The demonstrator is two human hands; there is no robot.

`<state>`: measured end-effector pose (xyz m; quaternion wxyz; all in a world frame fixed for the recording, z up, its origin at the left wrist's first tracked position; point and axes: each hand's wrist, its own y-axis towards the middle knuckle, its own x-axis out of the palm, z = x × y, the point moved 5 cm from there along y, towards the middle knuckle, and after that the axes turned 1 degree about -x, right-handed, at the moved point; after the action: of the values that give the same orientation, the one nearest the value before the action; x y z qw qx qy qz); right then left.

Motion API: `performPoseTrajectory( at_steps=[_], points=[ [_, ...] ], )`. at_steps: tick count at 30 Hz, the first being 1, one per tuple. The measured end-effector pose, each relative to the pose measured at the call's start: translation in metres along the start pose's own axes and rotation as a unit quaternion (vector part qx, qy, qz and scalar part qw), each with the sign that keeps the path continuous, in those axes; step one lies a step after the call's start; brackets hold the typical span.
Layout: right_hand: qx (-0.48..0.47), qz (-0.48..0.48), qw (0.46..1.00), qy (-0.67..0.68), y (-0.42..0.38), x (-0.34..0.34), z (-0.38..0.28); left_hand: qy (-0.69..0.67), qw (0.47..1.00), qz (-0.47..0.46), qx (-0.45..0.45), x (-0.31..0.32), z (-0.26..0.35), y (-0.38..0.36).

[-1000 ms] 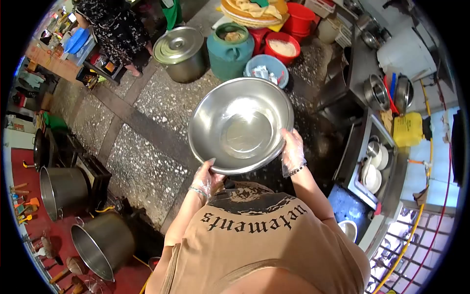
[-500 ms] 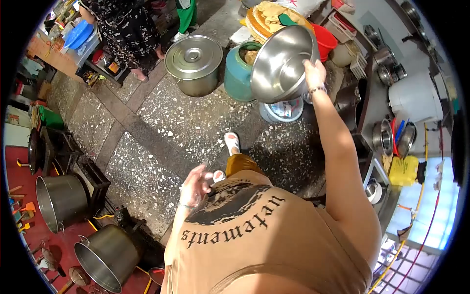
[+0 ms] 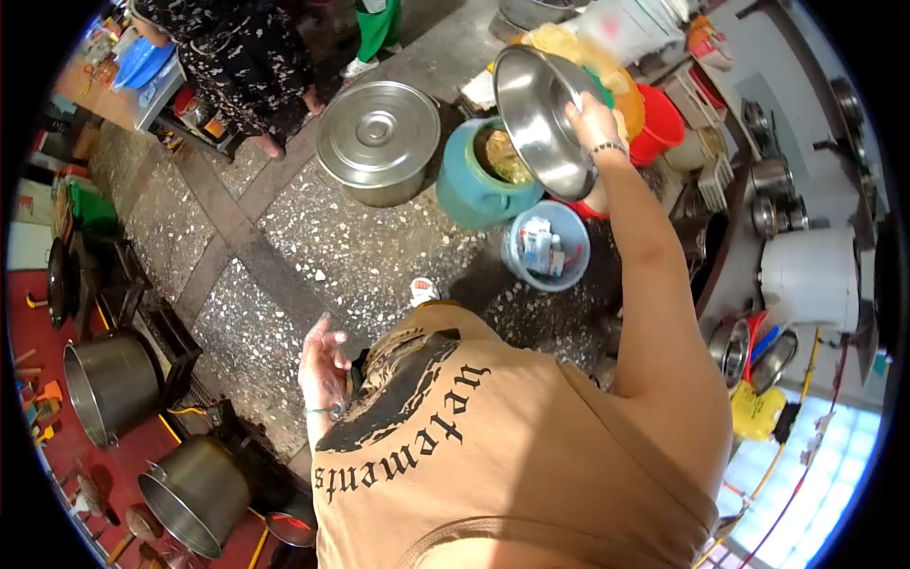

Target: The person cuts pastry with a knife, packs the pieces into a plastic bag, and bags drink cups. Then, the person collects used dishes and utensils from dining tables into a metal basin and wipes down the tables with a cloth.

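Note:
My right hand (image 3: 595, 128) grips the rim of a large steel bowl (image 3: 540, 109), which is tilted on its side in the air. Behind and left of the bowl stands a blue-green plastic barrel (image 3: 464, 185) with yellowish contents (image 3: 504, 156) showing in its mouth. Below the bowl, a light-blue bucket (image 3: 517, 270) on the floor holds some crumpled packaging. Down by my waist, my left hand (image 3: 325, 365) hangs with its fingers apart and nothing in it.
A lidded steel pot (image 3: 377, 142) stands on the speckled floor (image 3: 313, 237). Steel pots (image 3: 194, 498) and burner stands line the left. A red bucket (image 3: 656, 128) and a shelf of cookware are at the right. Two people stand at the back, one in a dark patterned dress (image 3: 237, 66).
The bowl has tipped more upright in my right hand and shifted slightly up, showing the barrel's mouth and the light-blue bucket. My left hand has moved left, and the view has shifted.

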<state>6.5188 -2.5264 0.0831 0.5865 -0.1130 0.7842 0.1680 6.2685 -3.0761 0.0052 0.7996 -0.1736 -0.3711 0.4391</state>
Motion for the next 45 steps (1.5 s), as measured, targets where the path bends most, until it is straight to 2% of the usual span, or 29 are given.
performPoseTrajectory(
  at_steps=[1,3,4,5,7,8,9,11,13,14,15,16,17,19,21,23,25,26,27,29,31,32,33,36,37,39,42,43,45],
  points=[
    [-0.008,-0.01,0.999,-0.03,0.02,0.01,-0.001,-0.008,1.0,0.006,0.013,0.009,0.0,0.006],
    [-0.085,0.044,0.991,0.097,0.035,0.018,-0.002,0.003,0.999,0.046,-0.012,0.015,0.008,0.021],
    [-0.067,0.019,0.991,0.115,0.043,0.018,-0.007,-0.009,0.999,0.048,-0.022,0.019,0.015,0.025],
    [-0.092,0.057,0.99,0.091,0.056,0.025,-0.002,-0.021,0.998,0.046,-0.029,0.022,0.021,0.03],
    [-0.123,0.063,0.976,0.167,0.067,0.02,-0.016,0.006,0.999,0.045,-0.027,0.019,0.031,0.048],
    [-0.069,0.033,0.983,0.165,0.072,0.022,-0.018,-0.002,0.999,0.046,-0.024,0.021,0.032,0.051],
    [-0.094,0.051,0.979,0.172,0.082,0.034,-0.019,-0.008,0.999,0.044,-0.026,0.023,0.039,0.06],
    [-0.044,0.022,0.989,0.138,0.08,0.032,-0.053,-0.035,0.998,0.026,-0.039,0.016,0.043,0.081],
    [-0.056,-0.009,0.984,0.167,0.076,0.04,-0.095,-0.019,0.998,0.032,-0.06,0.024,0.061,0.088],
    [-0.037,-0.057,0.969,0.238,0.072,0.045,-0.117,-0.018,0.997,0.029,-0.068,0.018,0.064,0.099],
    [-0.018,-0.104,0.945,0.31,0.072,0.056,-0.144,-0.042,0.998,0.009,-0.05,0.011,0.068,0.108],
    [-0.046,-0.079,0.936,0.339,0.072,0.072,-0.169,-0.042,0.997,0.029,-0.05,-0.001,0.072,0.118],
    [-0.043,-0.145,0.913,0.378,0.059,0.066,-0.212,-0.042,0.997,0.049,-0.052,-0.008,0.079,0.123],
    [-0.081,-0.191,0.871,0.445,0.045,0.099,-0.279,-0.033,0.996,0.064,-0.044,-0.045,0.083,0.146],
    [-0.063,-0.241,0.837,0.487,0.02,0.118,-0.369,-0.093,0.991,0.087,-0.033,-0.083,0.089,0.166],
    [-0.072,-0.283,0.796,0.53,0.001,0.163,-0.451,-0.067,0.988,0.133,-0.049,-0.125,0.102,0.183],
    [-0.074,-0.326,0.785,0.523,-0.028,0.182,-0.546,-0.092,0.987,0.121,-0.047,-0.171,0.122,0.198],
    [-0.088,-0.325,0.776,0.534,-0.042,0.2,-0.59,-0.077,0.983,0.15,-0.074,-0.184,0.143,0.198],
    [-0.08,-0.358,0.749,0.551,-0.057,0.209,-0.635,-0.059,0.988,0.138,-0.041,-0.205,0.164,0.203],
    [-0.108,-0.342,0.72,0.595,-0.081,0.229,-0.721,-0.143,0.979,0.099,-0.105,-0.264,0.182,0.232],
    [-0.086,-0.381,0.657,0.644,-0.101,0.243,-0.798,-0.209,0.977,0.029,-0.036,-0.269,0.259,0.227],
    [-0.057,-0.415,0.617,0.666,-0.11,0.237,-0.834,-0.265,0.962,0.016,-0.065,-0.285,0.284,0.236],
    [-0.049,-0.435,0.591,0.677,-0.117,0.237,-0.864,-0.33,0.943,-0.025,-0.034,-0.296,0.308,0.241],
    [-0.016,-0.473,0.568,0.673,-0.117,0.254,-0.937,-0.474,0.877,0.056,0.043,-0.332,0.362,0.269],
    [-0.038,-0.485,0.588,0.646,-0.112,0.261,-0.957,-0.512,0.852,0.093,0.051,-0.344,0.376,0.283],
    [-0.08,-0.51,0.626,0.585,-0.09,0.284,-1.0,-0.495,0.866,0.052,0.053,-0.364,0.411,0.315],
    [-0.101,-0.53,0.63,0.558,-0.048,0.316,-1.071,-0.469,0.883,0.034,0.004,-0.399,0.479,0.37],
    [-0.098,-0.531,0.633,0.555,-0.033,0.333,-1.088,-0.441,0.896,0.05,0.012,-0.405,0.506,0.382],
    [-0.146,-0.557,0.617,0.536,0.007,0.367,-1.14,-0.467,0.873,0.107,0.096,-0.436,0.55,0.43]
  ],
)
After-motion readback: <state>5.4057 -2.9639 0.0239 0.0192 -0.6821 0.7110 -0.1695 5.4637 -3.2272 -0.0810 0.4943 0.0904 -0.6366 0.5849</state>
